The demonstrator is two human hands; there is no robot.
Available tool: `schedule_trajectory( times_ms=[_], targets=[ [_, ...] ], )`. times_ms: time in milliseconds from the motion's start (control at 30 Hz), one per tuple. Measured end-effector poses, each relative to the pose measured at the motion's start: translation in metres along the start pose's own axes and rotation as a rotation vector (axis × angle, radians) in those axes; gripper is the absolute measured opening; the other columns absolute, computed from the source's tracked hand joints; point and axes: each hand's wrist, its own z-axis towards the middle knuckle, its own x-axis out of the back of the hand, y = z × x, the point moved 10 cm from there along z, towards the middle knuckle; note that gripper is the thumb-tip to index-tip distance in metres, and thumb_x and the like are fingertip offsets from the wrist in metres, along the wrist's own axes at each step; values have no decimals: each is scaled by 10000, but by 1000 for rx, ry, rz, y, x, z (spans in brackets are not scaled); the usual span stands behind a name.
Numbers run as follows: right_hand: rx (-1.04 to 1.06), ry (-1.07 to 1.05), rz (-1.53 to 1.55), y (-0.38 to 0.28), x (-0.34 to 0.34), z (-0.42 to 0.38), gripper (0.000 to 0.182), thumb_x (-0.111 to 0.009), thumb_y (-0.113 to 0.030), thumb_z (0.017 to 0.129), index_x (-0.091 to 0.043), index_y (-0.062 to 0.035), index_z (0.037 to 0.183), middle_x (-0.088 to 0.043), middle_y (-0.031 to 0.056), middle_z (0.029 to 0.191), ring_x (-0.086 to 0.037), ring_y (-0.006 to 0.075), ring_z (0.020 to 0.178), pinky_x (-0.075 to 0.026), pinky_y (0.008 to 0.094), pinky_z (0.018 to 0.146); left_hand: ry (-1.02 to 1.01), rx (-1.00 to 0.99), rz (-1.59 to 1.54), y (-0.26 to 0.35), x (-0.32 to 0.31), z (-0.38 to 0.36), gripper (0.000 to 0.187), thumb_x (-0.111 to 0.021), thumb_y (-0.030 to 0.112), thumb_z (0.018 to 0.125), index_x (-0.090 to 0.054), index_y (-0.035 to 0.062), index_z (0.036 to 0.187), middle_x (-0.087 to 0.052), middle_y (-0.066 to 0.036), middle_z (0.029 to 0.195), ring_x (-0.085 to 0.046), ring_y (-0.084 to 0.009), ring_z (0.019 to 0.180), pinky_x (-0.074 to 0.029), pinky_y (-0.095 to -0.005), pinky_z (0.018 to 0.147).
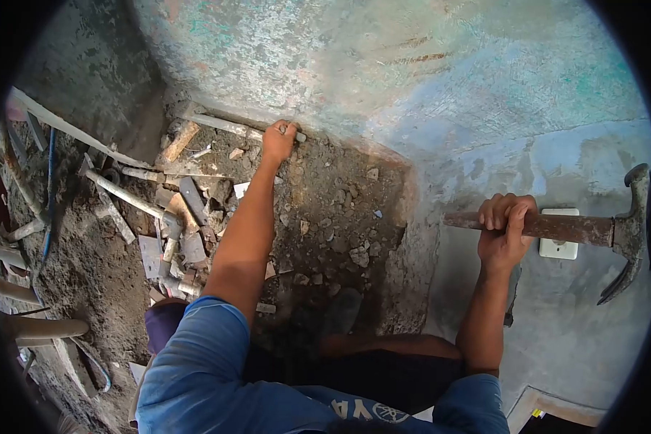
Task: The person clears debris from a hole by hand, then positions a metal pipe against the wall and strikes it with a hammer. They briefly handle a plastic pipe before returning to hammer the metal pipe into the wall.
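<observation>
My left hand (279, 142) is closed around a pale pipe (228, 126) at the foot of the far wall. A short end of this pipe shows to the right of my fingers, and its other end reaches toward the left corner. My right hand (507, 224) grips a claw hammer (575, 229) by its worn, reddish-brown handle. The hammer is held sideways, head to the right and claw pointing down, in front of a white wall socket (559, 233). Broken rubble (325, 217) and soil lie below my left hand.
Jointed pipes (126, 194) run over the dirt at left, among broken tile and wood pieces. A blue hose (50, 188) and thicker pipes (47, 328) are farther left. The peeling painted wall (383, 79) stands ahead, with a grey plastered wall (557, 325) at right.
</observation>
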Motion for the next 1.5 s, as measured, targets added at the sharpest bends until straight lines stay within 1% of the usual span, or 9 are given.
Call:
schedule_trajectory(
  times_ms=[300,600,733,833,1100,1267,1300,1433,1500],
  targets=[
    [-139,191,88,4,23,-13,164,-562,-161,959,-470,-82,850,-415,15,619,-399,116,537,-367,288,513,-115,-45,233,-12,7,-55,296,-607,309,883,-626,14,874,-650,-197,746,-634,-342,708,-486,-429,677],
    [-186,199,-13,10,15,-12,214,-607,-157,937,-501,-59,780,-461,-6,583,-414,70,488,-358,240,474,-151,-82,753,72,-5,-68,277,-510,298,939,-551,30,999,-658,-246,880,-620,-435,877,-472,-515,754],
    [-153,183,-116,8,10,-11,264,-645,-183,917,-508,-65,725,-466,-17,562,-414,50,493,-340,231,464,-105,-78,774,65,-11,-72,257,-527,279,935,-579,27,946,-657,-213,850,-621,-423,830,-471,-499,723],
    [-139,169,-168,6,8,-10,293,-660,-196,909,-508,-74,691,-457,-31,550,-414,42,501,-323,225,464,-475,-233,234,65,-37,-82,291,-562,299,925,-622,15,945,-646,-212,794,-620,-409,777,-467,-463,688],
    [-92,190,-245,0,14,-11,285,-674,-186,897,-518,-76,687,-466,-33,553,-415,41,502,-317,221,472,-203,-148,523,94,1,-83,290,-573,295,905,-638,14,923,-648,-239,832,-621,-421,815,-482,-464,722],
    [311,366,-2,-84,27,8,199,-546,-143,954,-468,-77,784,-435,32,657,-441,136,586,-413,286,564,-67,-100,333,83,63,-48,317,-634,319,853,-675,8,900,-659,-236,790,-647,-395,787,-502,-437,710],
    [330,110,22,-103,23,17,271,-458,-254,1006,-399,-123,776,-363,-3,657,-403,134,616,-364,305,605,-47,-81,321,83,73,-49,317,-634,319,853,-675,8,900,-659,-236,790,-647,-395,787,-502,-437,710],
    [658,122,210,-177,52,24,399,-465,-327,972,-353,-100,664,-348,14,574,-413,170,530,-431,399,582,141,-18,217,81,113,-43,336,-672,344,823,-686,12,873,-659,-226,770,-653,-378,753,-502,-419,689],
    [794,400,60,-236,96,26,390,-528,-391,823,-333,-172,566,-292,-20,541,-358,142,496,-373,318,591,191,-32,226,90,121,-51,325,-680,338,818,-690,18,866,-655,-224,758,-647,-378,736,-499,-414,687]
  ],
)
